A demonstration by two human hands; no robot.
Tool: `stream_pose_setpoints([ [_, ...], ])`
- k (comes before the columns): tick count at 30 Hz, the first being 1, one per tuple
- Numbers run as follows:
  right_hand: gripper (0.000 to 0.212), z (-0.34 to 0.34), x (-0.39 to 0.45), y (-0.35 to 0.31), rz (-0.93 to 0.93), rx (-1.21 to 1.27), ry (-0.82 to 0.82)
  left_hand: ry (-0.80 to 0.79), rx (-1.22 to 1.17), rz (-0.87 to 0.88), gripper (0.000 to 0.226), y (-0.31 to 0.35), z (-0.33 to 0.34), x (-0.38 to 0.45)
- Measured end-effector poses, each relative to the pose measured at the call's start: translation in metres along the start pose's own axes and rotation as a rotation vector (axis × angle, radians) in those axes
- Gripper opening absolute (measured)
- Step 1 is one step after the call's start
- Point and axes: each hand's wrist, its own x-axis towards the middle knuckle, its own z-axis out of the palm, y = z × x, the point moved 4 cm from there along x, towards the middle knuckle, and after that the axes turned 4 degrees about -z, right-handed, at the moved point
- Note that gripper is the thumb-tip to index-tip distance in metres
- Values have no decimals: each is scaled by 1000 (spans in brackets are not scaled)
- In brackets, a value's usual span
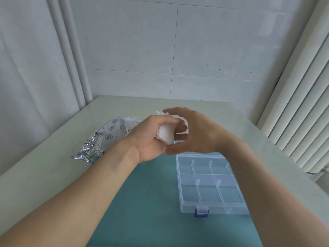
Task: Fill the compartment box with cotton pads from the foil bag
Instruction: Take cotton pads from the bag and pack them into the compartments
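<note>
Above box [210, 186] | left hand [151, 138] grips cotton pads [165, 134] (right hand [194, 132] cupped beside)

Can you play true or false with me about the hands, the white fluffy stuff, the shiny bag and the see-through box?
1. The left hand grips a bunch of white cotton pads. True.
2. The compartment box is already full of pads. False: the compartments in view hold nothing.
3. The foil bag lies on the table, to the left of the box. True.
4. The box has a red clasp. False: its clasp is blue.
5. The right hand lies flat on the table. False: it is raised above the box, its fingers reaching around the pads.
</note>
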Motion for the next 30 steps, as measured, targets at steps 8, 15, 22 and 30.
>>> stream_pose_setpoints([
  [8,102,-7,-1,5,3,-72,-7,-86,120,-53,16,-9,8,-1],
  [15,97,-3,-5,-4,2,-259,-140,-177,487,-224,20,-22,8,-7],
  [22,99,-23,-21,22,181,184,-246,-85,580,-215,10,-23,2,-7],
  [30,17,-21,-17,21,47,381,-195,-235,624,-297,10,-30,11,-14],
])
